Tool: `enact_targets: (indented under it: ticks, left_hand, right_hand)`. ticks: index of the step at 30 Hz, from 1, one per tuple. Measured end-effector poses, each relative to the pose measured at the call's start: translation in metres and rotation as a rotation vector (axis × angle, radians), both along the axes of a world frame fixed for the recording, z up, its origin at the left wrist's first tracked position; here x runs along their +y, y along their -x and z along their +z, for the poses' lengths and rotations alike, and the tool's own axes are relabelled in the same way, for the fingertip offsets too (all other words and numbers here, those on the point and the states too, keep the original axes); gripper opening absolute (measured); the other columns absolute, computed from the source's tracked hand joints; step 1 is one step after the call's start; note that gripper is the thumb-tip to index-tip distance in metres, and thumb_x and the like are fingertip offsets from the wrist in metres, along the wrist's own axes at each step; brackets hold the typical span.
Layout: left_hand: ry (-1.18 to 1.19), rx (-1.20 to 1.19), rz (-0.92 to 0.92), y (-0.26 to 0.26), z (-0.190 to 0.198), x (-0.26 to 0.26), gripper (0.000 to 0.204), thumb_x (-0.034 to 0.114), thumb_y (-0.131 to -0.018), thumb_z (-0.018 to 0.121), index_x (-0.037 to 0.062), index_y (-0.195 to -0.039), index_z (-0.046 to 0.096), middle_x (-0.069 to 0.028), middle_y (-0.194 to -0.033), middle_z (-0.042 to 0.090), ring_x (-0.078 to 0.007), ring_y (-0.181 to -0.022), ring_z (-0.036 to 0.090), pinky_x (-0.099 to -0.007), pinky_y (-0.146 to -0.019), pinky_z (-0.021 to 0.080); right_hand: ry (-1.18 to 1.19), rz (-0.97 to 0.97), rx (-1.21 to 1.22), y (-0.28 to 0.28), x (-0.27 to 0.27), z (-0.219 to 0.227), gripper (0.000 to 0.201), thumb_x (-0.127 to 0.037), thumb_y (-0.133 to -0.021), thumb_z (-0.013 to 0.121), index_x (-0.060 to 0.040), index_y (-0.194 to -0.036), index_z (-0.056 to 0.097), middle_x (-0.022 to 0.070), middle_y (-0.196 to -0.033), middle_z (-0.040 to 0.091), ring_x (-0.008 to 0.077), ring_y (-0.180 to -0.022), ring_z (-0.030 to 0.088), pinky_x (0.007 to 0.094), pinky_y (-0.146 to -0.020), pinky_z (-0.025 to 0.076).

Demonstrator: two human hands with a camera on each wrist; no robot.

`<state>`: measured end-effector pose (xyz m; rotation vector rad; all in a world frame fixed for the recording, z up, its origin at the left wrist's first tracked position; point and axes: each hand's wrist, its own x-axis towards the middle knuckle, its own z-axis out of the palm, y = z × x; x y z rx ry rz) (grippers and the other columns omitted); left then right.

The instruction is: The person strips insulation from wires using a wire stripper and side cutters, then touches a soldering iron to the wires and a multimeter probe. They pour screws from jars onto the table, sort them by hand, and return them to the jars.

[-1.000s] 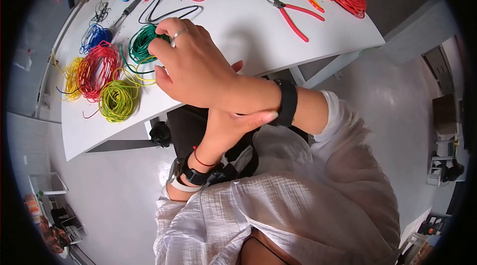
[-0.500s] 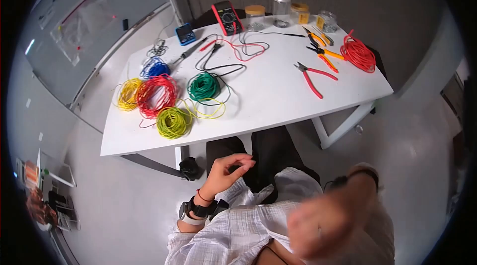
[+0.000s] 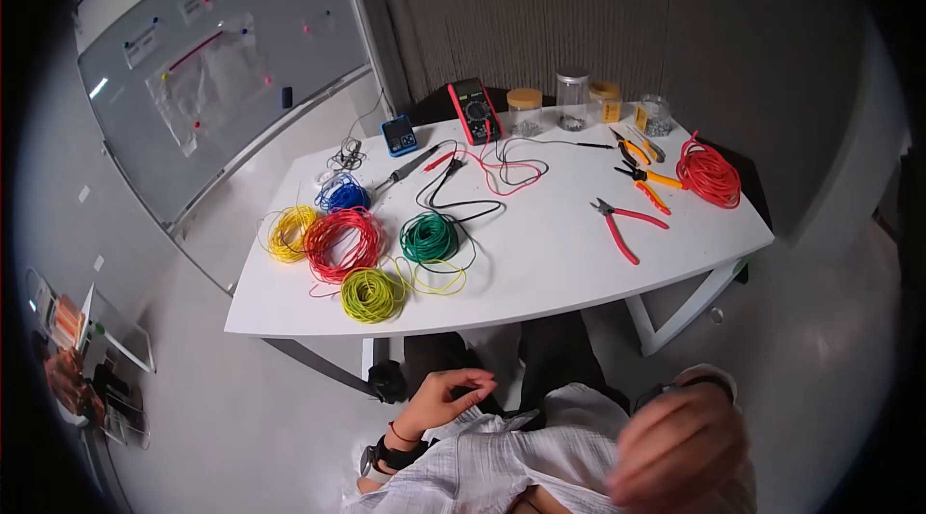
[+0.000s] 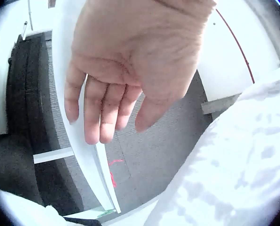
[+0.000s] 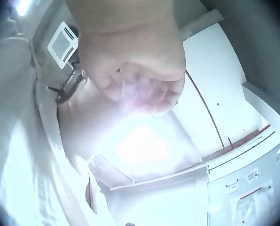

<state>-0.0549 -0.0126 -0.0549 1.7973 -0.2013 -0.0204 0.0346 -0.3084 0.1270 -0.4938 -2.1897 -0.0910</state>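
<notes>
My left hand [image 3: 446, 400] is held low in front of the lap, near the table's front edge, holding nothing. In the left wrist view its palm [image 4: 135, 61] shows, the fingers long and loosely bent, the thumb apart from them. My right hand [image 3: 680, 446] is raised close to the body at the lower right, blurred in the head view. From the right wrist its fingers [image 5: 149, 94] hang loosely curled, with nothing visible in them. Nearest on the table are a yellow-green wire coil [image 3: 372, 296], a green wire coil [image 3: 429, 238] and red-handled cutters [image 3: 625, 228].
On the white table [image 3: 540, 273] lie red [image 3: 344, 244], yellow [image 3: 290, 233] and blue [image 3: 342, 194] wire coils, a soldering iron [image 3: 405, 168], a multimeter [image 3: 475, 111], several jars [image 3: 572, 99], orange-handled pliers [image 3: 656, 188] and another red coil [image 3: 712, 172]. A board [image 3: 231, 41] stands behind.
The hands were crossed at the wrists over the table; they have parted and dropped toward the body, right hand to the right. The head view has tilted up, showing more of the table.
</notes>
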Motion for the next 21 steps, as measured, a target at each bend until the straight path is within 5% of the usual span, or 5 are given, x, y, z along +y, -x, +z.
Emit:
enact_targets:
  ticks: [9, 10, 13, 16, 21]
  left_hand:
    - [-0.171, -0.054, -0.069, -0.009, 0.027, 0.015, 0.02, 0.003, -0.076, 0.063, 0.0007, -0.095, 0.062, -0.0105, -0.092, 0.065, -0.0218, -0.086, 0.063, -0.0283, -0.078, 0.047]
    - [-0.201, -0.069, -0.052, -0.009, 0.027, 0.02, 0.018, 0.005, -0.075, 0.064, 0.0011, -0.093, 0.063, -0.0108, -0.091, 0.065, -0.0224, -0.082, 0.063, -0.0281, -0.075, 0.048]
    - [-0.227, -0.147, 0.065, -0.01, 0.044, 0.033, 0.014, 0.003, -0.071, 0.065, 0.0013, -0.085, 0.065, -0.0101, -0.084, 0.066, -0.0224, -0.073, 0.063, -0.0277, -0.064, 0.049]
    - [-0.207, -0.445, 0.279, -0.019, 0.054, 0.04, 0.01, -0.001, -0.068, 0.064, 0.0015, -0.077, 0.063, -0.0095, -0.077, 0.065, -0.0194, -0.065, 0.061, -0.0267, -0.06, 0.046]
    - [-0.704, -0.761, 0.566, -0.056, 0.077, 0.034, 0.029, -0.004, -0.06, 0.068, 0.0039, -0.087, 0.061, -0.0088, -0.085, 0.06, -0.025, -0.074, 0.055, -0.0315, -0.065, 0.043]
  right_hand:
    - [0.742, -1.367, 0.56, -0.028, -0.045, -0.001, 0.021, -0.007, -0.076, 0.046, -0.002, -0.093, 0.058, 0.0143, -0.088, 0.059, 0.0234, -0.082, 0.057, 0.034, -0.072, 0.045]
    - [-0.003, -1.637, 0.324, -0.062, -0.006, -0.05, 0.023, -0.001, -0.074, 0.05, -0.0004, -0.097, 0.056, 0.0148, -0.092, 0.059, 0.0253, -0.086, 0.057, 0.0337, -0.075, 0.045]
    - [0.467, -1.806, 0.317, -0.145, 0.016, -0.105, 0.04, -0.014, -0.072, 0.066, -0.0032, -0.108, 0.051, 0.0164, -0.107, 0.054, 0.0326, -0.102, 0.051, 0.0373, -0.088, 0.04]
    - [0.41, -1.968, 0.04, -0.189, 0.016, -0.127, 0.049, -0.025, -0.073, 0.066, -0.0047, -0.113, 0.049, 0.0185, -0.112, 0.051, 0.0328, -0.109, 0.046, 0.0393, -0.092, 0.037]
    - [0.829, -2.157, -0.129, -0.209, 0.021, -0.135, 0.062, -0.042, -0.073, 0.062, -0.0057, -0.12, 0.044, 0.0203, -0.117, 0.049, 0.033, -0.113, 0.044, 0.0416, -0.094, 0.035]
